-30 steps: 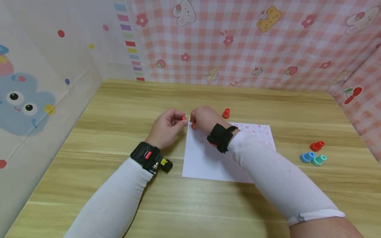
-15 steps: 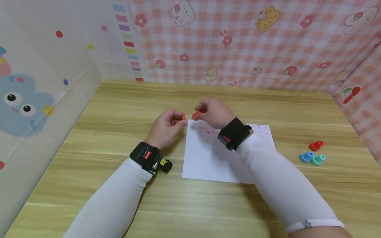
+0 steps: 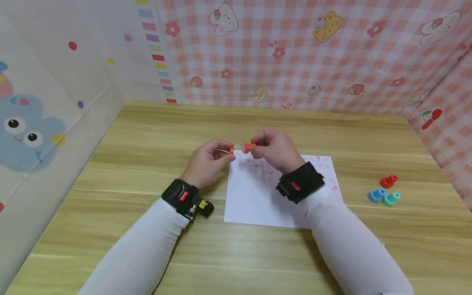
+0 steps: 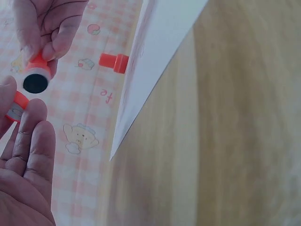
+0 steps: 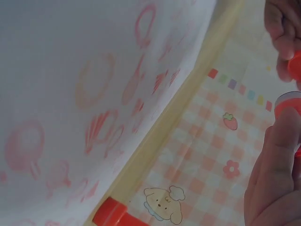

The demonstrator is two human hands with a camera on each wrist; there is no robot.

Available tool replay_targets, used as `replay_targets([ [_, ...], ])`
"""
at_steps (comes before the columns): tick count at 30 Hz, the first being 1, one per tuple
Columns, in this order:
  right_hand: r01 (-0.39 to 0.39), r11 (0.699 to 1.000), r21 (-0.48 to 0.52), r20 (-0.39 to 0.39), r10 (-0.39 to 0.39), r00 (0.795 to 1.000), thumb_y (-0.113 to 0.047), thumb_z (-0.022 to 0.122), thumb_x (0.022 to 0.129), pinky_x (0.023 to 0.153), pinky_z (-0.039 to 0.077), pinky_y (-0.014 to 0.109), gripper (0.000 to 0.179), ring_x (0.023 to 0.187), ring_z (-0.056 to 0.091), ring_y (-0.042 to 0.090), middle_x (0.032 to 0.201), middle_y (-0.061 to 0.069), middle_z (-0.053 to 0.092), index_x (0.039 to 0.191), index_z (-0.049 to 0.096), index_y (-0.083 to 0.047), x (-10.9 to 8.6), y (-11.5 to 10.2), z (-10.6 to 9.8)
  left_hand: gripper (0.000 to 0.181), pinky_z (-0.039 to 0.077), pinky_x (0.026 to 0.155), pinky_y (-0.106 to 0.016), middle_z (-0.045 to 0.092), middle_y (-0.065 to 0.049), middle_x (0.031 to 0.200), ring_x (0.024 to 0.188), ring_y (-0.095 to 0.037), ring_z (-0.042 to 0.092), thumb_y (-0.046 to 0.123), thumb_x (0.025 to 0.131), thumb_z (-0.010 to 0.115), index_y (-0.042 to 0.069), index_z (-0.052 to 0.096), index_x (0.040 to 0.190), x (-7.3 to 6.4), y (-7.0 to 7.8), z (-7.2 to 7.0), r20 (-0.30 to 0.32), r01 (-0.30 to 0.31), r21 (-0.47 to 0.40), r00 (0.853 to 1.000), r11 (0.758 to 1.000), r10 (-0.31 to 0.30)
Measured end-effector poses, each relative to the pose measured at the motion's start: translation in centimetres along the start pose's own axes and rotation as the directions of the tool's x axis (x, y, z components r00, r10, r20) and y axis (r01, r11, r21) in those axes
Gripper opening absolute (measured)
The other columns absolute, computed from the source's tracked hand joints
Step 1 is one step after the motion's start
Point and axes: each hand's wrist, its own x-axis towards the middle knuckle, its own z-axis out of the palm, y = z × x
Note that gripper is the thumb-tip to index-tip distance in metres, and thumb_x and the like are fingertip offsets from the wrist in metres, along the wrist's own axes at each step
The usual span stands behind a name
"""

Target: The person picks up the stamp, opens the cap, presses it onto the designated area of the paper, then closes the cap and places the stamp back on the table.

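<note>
My left hand (image 3: 212, 160) pinches a small red cap (image 3: 231, 150) between thumb and fingertips, just off the paper's far left corner. Facing it, my right hand (image 3: 278, 151) grips a red stamp (image 3: 248, 147) by its handle, tipped sideways with its face toward the cap. A small gap parts the two pieces. The left wrist view shows the stamp's dark round face (image 4: 35, 83). Below both hands lies a white sheet of paper (image 3: 254, 205) with rows of small red and pink prints (image 5: 96, 129) along its far part.
Another red stamp (image 4: 113, 62) stands beyond the paper, hidden behind my right hand in the head view. To the right sit a red stamp (image 3: 389, 181), a blue stamp (image 3: 377, 195) and a teal stamp (image 3: 391, 199). A checked cloth (image 3: 295, 53) hangs behind the wooden table (image 3: 155, 119).
My right hand has risen from the paper's far left corner, drawn a little right, and turned the stamp's face toward the cap. The left hand has stayed nearly still, holding the cap.
</note>
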Motion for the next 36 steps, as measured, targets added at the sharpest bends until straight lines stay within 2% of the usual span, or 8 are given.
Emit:
replay_targets([
  [3, -0.004, 0.997, 0.077, 0.012, 0.003, 1.0, -0.007, 0.076, 0.095, 0.091, 0.062, 0.05, 0.015, 0.085, 0.073, 0.022, 0.099, 0.012, 0.076, 0.109, 0.073, -0.004, -0.5, 0.3, 0.3, 0.031, 0.059, 0.079, -0.03, 0.074, -0.006, 0.119, 0.099, -0.019, 0.075, 0.015, 0.099, 0.076, 0.007, 0.07, 0.128, 0.0, 0.0, 0.2, 0.017, -0.004, 0.002, 1.0, 1.0, 0.004],
  [7, -0.017, 0.993, 0.115, 0.022, 0.014, 1.0, -0.005, 0.077, 0.094, 0.084, 0.062, 0.045, 0.016, 0.082, 0.071, 0.02, 0.094, 0.01, 0.076, 0.109, 0.072, -0.004, -1.1, 0.4, 0.5, 0.028, 0.059, 0.081, -0.03, 0.075, -0.006, 0.12, 0.099, -0.019, 0.075, 0.014, 0.098, 0.076, 0.01, 0.071, 0.126, -0.1, 0.2, 0.5, 0.046, -0.006, 0.002, 0.999, 1.0, 0.006],
  [10, -0.01, 0.993, 0.117, 0.019, 0.008, 1.0, -0.006, 0.076, 0.093, 0.081, 0.06, 0.043, 0.017, 0.08, 0.069, 0.019, 0.091, 0.007, 0.076, 0.109, 0.072, -0.004, -1.5, 0.5, 0.7, 0.03, 0.059, 0.082, -0.03, 0.075, -0.005, 0.121, 0.101, -0.018, 0.075, 0.015, 0.099, 0.075, 0.012, 0.07, 0.128, -0.2, 0.3, 0.6, 0.062, -0.004, 0.003, 0.998, 1.0, 0.004],
  [14, 0.012, 0.991, 0.13, 0.019, -0.015, 1.0, -0.005, 0.076, 0.092, 0.084, 0.062, 0.044, 0.018, 0.079, 0.07, 0.016, 0.088, 0.005, 0.076, 0.11, 0.072, -0.003, -1.7, 0.4, 0.8, 0.032, 0.06, 0.083, -0.031, 0.074, -0.005, 0.122, 0.102, -0.019, 0.076, 0.015, 0.099, 0.075, 0.013, 0.069, 0.13, -0.3, 0.4, 0.7, 0.069, -0.004, -0.006, 0.998, 1.0, 0.004],
  [19, 0.02, 0.99, 0.142, 0.023, -0.024, 0.999, -0.004, 0.076, 0.09, 0.087, 0.062, 0.046, 0.019, 0.08, 0.07, 0.014, 0.088, 0.004, 0.076, 0.109, 0.072, -0.002, -1.7, 0.4, 1.0, 0.026, 0.06, 0.083, -0.032, 0.074, -0.003, 0.119, 0.101, -0.018, 0.076, 0.015, 0.099, 0.075, 0.013, 0.07, 0.125, -0.3, 0.4, 0.7, 0.069, -0.001, -0.015, 0.998, 1.0, 0.003],
  [26, 0.012, 0.985, 0.171, 0.049, -0.021, 0.999, -0.002, 0.076, 0.092, 0.078, 0.061, 0.029, 0.021, 0.08, 0.07, 0.015, 0.091, 0.006, 0.076, 0.112, 0.071, 0.001, -1.6, 0.4, 1.1, 0.025, 0.059, 0.077, -0.027, 0.073, -0.003, 0.118, 0.1, -0.027, 0.077, 0.013, 0.099, 0.075, 0.013, 0.07, 0.123, -0.4, 0.5, 0.8, 0.063, 0.019, -0.043, 0.998, 0.999, -0.016],
  [29, 0.004, 0.984, 0.178, 0.055, -0.014, 0.998, -0.002, 0.076, 0.092, 0.076, 0.06, 0.025, 0.022, 0.081, 0.07, 0.014, 0.092, 0.007, 0.076, 0.113, 0.07, 0.001, -1.5, 0.4, 1.1, 0.025, 0.059, 0.077, -0.027, 0.073, -0.002, 0.118, 0.099, -0.028, 0.077, 0.013, 0.098, 0.076, 0.013, 0.071, 0.123, -0.4, 0.6, 0.8, 0.062, 0.015, -0.044, 0.998, 0.999, -0.012],
  [36, -0.006, 0.989, 0.146, 0.049, -0.001, 0.999, -0.005, 0.078, 0.094, 0.08, 0.062, 0.031, 0.02, 0.082, 0.072, 0.016, 0.094, 0.009, 0.076, 0.112, 0.072, -0.002, -1.5, 0.4, 1.1, 0.023, 0.06, 0.079, -0.028, 0.074, -0.003, 0.119, 0.1, -0.027, 0.077, 0.013, 0.098, 0.076, 0.013, 0.071, 0.121, -0.3, 0.5, 0.9, 0.059, 0.011, -0.04, 0.998, 0.999, -0.009],
])
